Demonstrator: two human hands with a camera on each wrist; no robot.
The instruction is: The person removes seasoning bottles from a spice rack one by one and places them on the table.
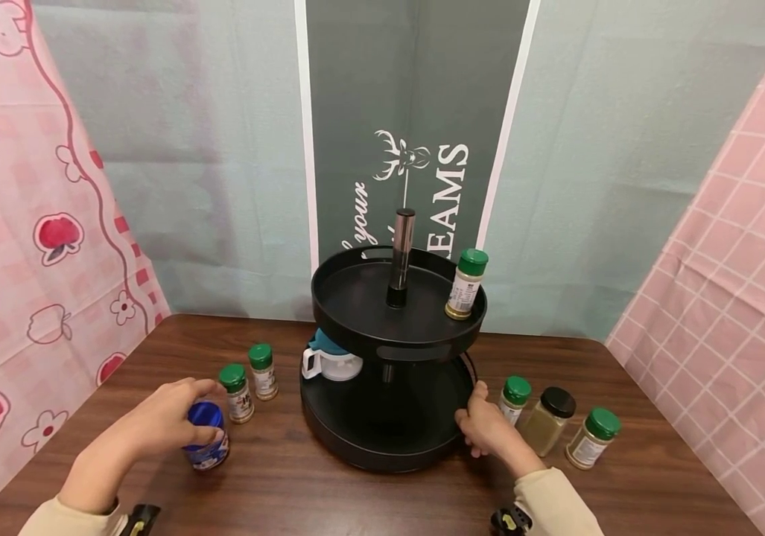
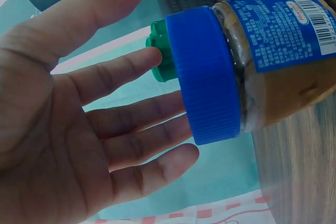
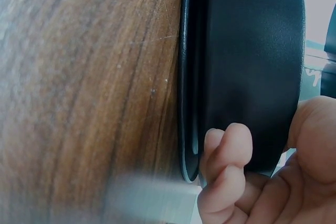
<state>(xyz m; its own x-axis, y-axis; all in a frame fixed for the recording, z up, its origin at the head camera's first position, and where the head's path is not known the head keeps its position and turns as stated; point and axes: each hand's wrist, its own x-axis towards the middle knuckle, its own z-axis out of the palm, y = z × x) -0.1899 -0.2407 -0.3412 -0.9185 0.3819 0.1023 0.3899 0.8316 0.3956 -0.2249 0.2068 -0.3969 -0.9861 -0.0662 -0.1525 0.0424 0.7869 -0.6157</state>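
Observation:
A peanut-butter jar [image 1: 208, 455] with a blue lid [image 2: 205, 77] stands on the table at the left. My left hand [image 1: 154, 420] is around that lid, thumb and fingers spread; the left wrist view shows the fingers loosely extended, with a gap between palm and lid. In the middle stands a black two-tier rotating tray [image 1: 382, 460]. My right hand [image 1: 489, 426] grips the lower tier's right rim [image 3: 252, 66], fingers curled against its outer wall and thumb towards the inner side. A green-capped spice bottle [image 1: 465, 286] stands on the upper tier; a white-handled container with a teal lid [image 1: 337, 365] sits on the lower one.
Two green-capped spice bottles [image 1: 237, 398] stand between the jar and the tray. Right of the tray are a green-capped bottle [image 1: 513, 398], a black-lidded jar [image 1: 546, 424] and another green-capped bottle [image 1: 590, 441]. A metal post [image 1: 401, 249] rises from the upper tier.

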